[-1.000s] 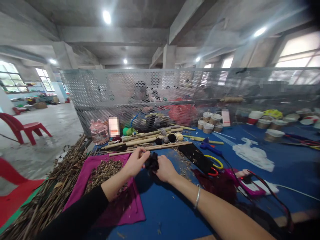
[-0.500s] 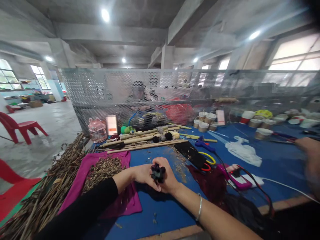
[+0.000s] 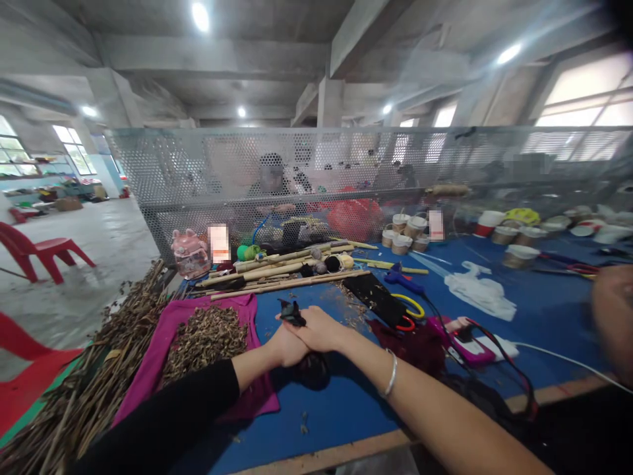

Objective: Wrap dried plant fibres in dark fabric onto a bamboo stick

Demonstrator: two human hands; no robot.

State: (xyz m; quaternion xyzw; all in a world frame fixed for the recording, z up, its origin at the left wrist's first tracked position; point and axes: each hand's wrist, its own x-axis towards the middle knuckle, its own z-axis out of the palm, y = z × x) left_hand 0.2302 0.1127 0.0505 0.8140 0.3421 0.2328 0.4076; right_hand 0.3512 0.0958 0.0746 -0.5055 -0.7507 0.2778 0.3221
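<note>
Here | left hand point(image 3: 287, 348) + right hand point(image 3: 319, 328) | fingers wrapped round black material point(image 3: 291, 313) (crumpled, pointed top)

Bare blue worktop point(image 3: 346, 406) leaves a low path between the clasped hands point(image 3: 301, 336) and the near edge, though the dark bundle point(image 3: 314, 371) beneath them, poorly seen, may narrow it. Leftward, a heap of dried plant bits point(image 3: 210, 338) stands in the way; ahead, crosswise sticks point(image 3: 297, 284) and a perforated screen point(image 3: 222, 165); rightward, a black pouch point(image 3: 373, 300) and, at the edge, another person's arm point(image 3: 614, 316).
</note>
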